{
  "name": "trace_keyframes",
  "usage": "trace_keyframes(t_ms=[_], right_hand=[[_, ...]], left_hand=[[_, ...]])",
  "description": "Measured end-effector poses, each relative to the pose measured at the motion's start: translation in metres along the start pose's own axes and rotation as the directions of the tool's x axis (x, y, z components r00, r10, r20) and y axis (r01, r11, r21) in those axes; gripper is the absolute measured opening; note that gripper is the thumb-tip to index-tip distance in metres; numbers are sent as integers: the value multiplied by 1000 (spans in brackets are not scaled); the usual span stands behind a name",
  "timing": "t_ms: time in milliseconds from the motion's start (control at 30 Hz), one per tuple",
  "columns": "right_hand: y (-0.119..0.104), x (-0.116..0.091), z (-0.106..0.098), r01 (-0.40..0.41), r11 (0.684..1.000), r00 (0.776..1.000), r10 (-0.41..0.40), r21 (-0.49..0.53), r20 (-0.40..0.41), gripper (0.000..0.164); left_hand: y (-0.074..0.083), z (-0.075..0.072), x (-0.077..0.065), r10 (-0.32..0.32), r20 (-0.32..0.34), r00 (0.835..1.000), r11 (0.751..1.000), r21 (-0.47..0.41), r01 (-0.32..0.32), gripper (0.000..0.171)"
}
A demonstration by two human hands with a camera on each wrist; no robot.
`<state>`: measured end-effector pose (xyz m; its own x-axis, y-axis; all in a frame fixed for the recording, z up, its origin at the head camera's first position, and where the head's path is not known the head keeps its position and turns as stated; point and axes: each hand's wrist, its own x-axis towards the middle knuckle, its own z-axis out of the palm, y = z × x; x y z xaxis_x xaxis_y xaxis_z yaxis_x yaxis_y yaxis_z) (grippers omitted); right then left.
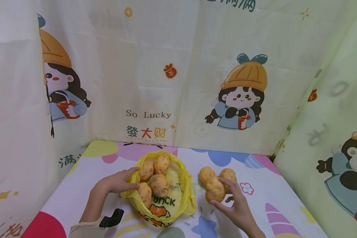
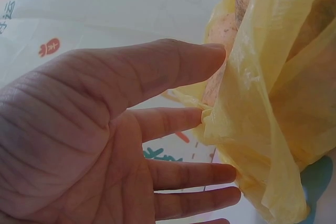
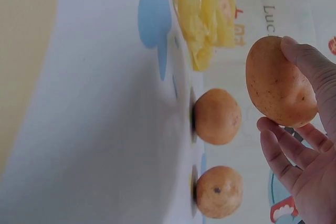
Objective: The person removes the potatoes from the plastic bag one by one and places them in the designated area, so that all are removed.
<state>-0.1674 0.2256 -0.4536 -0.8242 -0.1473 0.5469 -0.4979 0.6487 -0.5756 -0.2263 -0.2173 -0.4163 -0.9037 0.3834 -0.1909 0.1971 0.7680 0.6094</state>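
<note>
My left hand [image 1: 119, 181] is at the left side of a yellow plastic bag [image 1: 188, 188], its thumb and fingertips touching the rim. In the left wrist view those fingers [image 2: 184, 174] are nearly straight against the yellow film. The bag's mouth gapes upward, and several potatoes [image 1: 159, 185] lie inside, mostly toward its left. To the right of the bag, my right hand [image 1: 236, 206] grips one potato [image 1: 215, 190] between thumb and fingers. The right wrist view shows this potato [image 3: 275, 82] raised off the table. Two more potatoes, a left one [image 1: 206, 173] and a right one [image 1: 228, 175], rest just behind it.
A white table cover [image 1: 241, 218] with colourful printed shapes lies under everything. Cream curtains [image 1: 148, 89] printed with cartoon figures close off the back and both sides. A black device [image 1: 112, 218] sits at my left wrist, near the bag's front left.
</note>
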Motion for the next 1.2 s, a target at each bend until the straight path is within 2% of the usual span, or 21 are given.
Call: trace_keyframes(t_ms=[200, 800, 1200], right_hand=[[6, -3, -4, -40, 999, 999, 39, -17, -24, 79], [20, -8, -25, 6, 997, 995, -14, -78, -94, 82], [34, -14, -42, -91, 989, 991, 78, -114, -111, 82]], left_hand=[[1, 1, 0, -9, 3, 1000, 1000, -6, 9, 79], [3, -1, 0, -18, 11, 1000, 1000, -7, 18, 79], [4, -1, -1, -15, 9, 1000, 1000, -4, 16, 79]])
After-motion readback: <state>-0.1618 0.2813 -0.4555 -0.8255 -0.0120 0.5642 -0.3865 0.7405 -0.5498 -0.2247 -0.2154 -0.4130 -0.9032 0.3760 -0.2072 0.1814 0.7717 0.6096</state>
